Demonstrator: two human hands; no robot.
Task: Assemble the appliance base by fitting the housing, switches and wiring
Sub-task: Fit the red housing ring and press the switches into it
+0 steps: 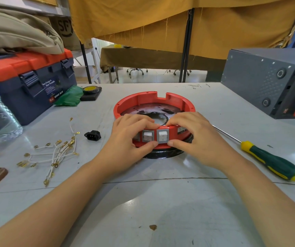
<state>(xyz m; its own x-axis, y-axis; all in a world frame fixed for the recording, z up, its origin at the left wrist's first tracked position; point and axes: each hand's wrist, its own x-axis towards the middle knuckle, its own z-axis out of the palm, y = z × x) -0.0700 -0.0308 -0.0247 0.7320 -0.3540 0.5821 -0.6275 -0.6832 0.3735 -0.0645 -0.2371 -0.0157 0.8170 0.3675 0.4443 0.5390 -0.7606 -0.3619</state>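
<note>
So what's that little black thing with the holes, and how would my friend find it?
Start at the round red housing in the middle of the grey table. Just left of it, beside the left hand, lies a small black power inlet socket. The white wires further left are thin with brass ends; the socket is a chunky black block with a pin opening in its face.

Both hands grip the red housing (pixel 153 106) on the desk (pixel 161 202).
Left hand (pixel 128 138) and right hand (pixel 194 138) pinch its front wall beside two white switches (pixel 154 136); the screwdriver (pixel 267 157) lies right of the housing, the wires (pixel 54 154) left.
</note>
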